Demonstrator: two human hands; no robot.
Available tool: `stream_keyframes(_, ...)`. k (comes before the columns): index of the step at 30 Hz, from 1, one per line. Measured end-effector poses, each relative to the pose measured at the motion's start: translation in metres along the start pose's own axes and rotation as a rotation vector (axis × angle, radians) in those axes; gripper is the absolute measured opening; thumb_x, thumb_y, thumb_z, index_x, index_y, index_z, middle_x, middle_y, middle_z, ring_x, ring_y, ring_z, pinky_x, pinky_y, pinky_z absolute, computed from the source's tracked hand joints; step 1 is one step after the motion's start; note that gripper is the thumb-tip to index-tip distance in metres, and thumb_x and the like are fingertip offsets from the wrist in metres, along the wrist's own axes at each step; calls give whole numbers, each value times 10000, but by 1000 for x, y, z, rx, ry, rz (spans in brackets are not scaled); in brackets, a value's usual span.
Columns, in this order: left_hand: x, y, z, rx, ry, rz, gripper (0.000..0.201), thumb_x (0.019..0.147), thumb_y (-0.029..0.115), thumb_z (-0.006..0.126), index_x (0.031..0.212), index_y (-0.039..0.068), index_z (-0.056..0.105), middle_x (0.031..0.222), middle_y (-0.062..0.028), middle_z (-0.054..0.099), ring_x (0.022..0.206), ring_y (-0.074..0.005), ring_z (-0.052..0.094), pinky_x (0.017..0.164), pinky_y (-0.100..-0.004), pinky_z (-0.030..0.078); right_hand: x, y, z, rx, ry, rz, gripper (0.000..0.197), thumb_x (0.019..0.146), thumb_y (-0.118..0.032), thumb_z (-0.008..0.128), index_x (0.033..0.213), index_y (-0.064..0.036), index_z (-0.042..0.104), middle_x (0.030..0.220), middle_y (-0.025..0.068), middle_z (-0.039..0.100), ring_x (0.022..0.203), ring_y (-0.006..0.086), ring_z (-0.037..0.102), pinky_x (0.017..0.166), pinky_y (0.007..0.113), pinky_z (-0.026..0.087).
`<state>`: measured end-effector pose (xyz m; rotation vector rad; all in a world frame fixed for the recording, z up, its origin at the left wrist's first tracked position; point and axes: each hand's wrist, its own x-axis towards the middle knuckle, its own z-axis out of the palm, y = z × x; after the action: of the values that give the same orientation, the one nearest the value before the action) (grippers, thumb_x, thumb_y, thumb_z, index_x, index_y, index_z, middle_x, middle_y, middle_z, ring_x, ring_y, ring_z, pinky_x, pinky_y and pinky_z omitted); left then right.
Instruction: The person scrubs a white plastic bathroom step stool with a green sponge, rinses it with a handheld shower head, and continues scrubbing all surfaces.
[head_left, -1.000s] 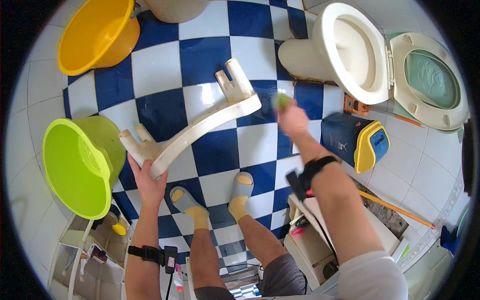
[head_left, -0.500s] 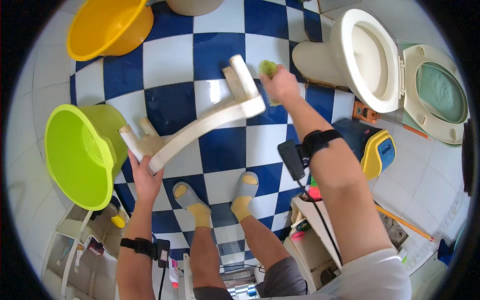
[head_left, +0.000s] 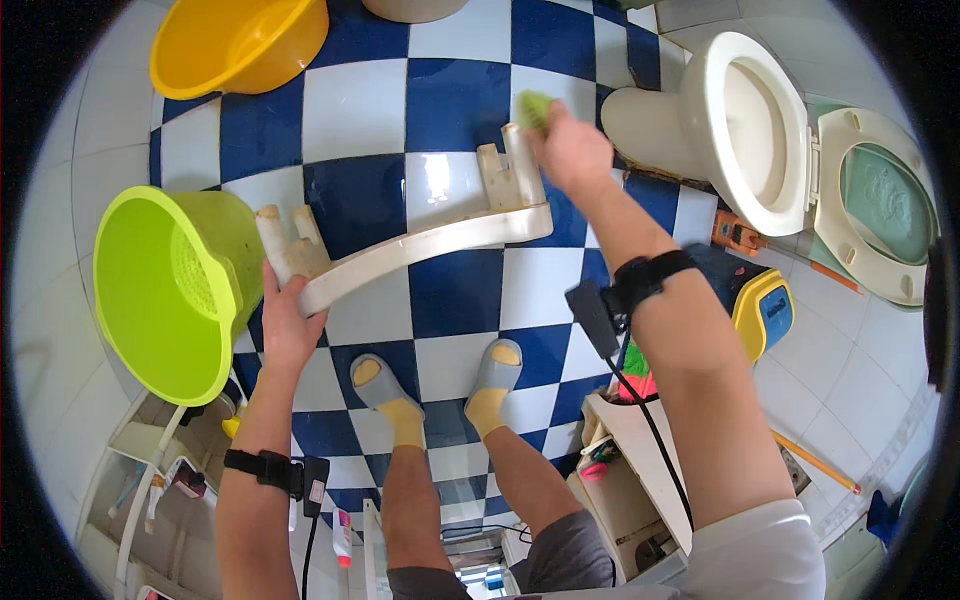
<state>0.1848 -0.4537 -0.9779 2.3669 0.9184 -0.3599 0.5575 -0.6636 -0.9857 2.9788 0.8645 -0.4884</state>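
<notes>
A white curved plastic stool (head_left: 432, 243), apparently a footstool, is held tilted over the tiled floor with its legs pointing away from me. Brownish stains mark its legs. My left hand (head_left: 291, 325) is closed around the stool's left end. At the right end, my right hand (head_left: 572, 150) is closed on a yellow-green scrubber (head_left: 535, 108), which is blurred by motion. That scrubber is by the tip of a right leg; whether it touches the leg I cannot tell, since my fingers partly cover it.
A lime-green bucket (head_left: 160, 300) lies to the left, and a yellow basin (head_left: 240, 45) is at the far left. The toilet (head_left: 705, 120) stands at the right, its lid raised. Near my right forearm is a yellow-and-blue bin (head_left: 765, 310). A shelf unit (head_left: 625, 465) stands lower right.
The stool has turned slightly, its right end swinging nearer to me and further right. My right hand and the scrubber have shifted slightly away, to the leg's tip.
</notes>
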Motion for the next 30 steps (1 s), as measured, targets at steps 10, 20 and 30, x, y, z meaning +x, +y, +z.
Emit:
stream_keyframes(10, -20, 47, 27, -109, 72, -122, 396, 716, 115, 808, 1092, 65, 696, 1565, -329, 271, 1120, -481, 624, 944, -447, 549, -122, -40, 77, -60, -97, -72, 389, 920, -340, 657, 1179, -79, 527, 683, 152, 689, 622, 389, 691, 576, 517, 551)
stream_keyframes(20, -24, 29, 51, -105, 36, -106, 500, 653, 86, 845, 1135, 108, 717, 1575, -317, 263, 1095, -460, 651, 927, -449, 562, -161, -179, 108, 929, -475, -101, 504, 898, -426, 697, 1133, 5, 581, 1025, 292, 679, 987, 436, 671, 852, 465, 556)
stream_keyframes(30, -3, 55, 40, -149, 23, -120, 404, 697, 175, 838, 1080, 88, 743, 1496, -312, 400, 1059, -436, 673, 899, -463, 571, -122, -72, 108, 12, -94, 84, 335, 969, -373, 593, 1133, -85, 549, 774, 179, 719, 712, 392, 717, 649, 531, 566)
